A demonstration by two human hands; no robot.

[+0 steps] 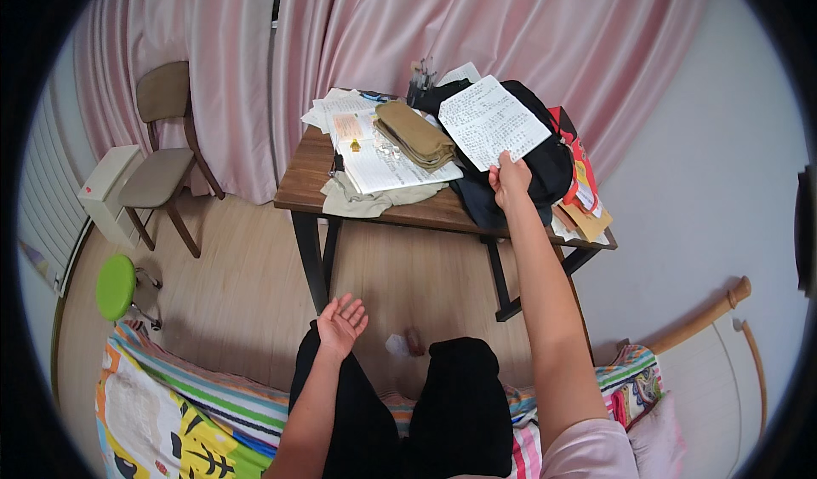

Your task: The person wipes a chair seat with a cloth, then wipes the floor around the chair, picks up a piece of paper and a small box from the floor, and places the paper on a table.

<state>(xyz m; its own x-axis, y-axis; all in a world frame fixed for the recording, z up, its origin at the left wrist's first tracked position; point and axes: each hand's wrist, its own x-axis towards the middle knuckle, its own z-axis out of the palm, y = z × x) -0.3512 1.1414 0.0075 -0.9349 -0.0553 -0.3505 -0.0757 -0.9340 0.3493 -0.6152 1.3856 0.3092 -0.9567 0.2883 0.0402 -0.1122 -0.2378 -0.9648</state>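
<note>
My right hand (512,179) pinches the lower corner of a sheet of handwritten paper (493,121), held over a black backpack (542,172) on the wooden table (297,172). Palm up and fingers spread, my left hand (343,326) holds nothing above my left knee. Left of the backpack, a brown fabric pouch (415,135) lies on an open notebook (383,169). Beneath the notebook is a beige cloth (370,203). Pens stand in a holder (421,86) at the table's back.
A brown chair (156,175) and white drawer unit (105,185) stand at left, with a green stool (116,287) nearer. Red packaging (577,159) and envelopes (590,220) lie at the table's right end. I sit on a bed with a patterned cover (210,409); its headboard (702,364) is right.
</note>
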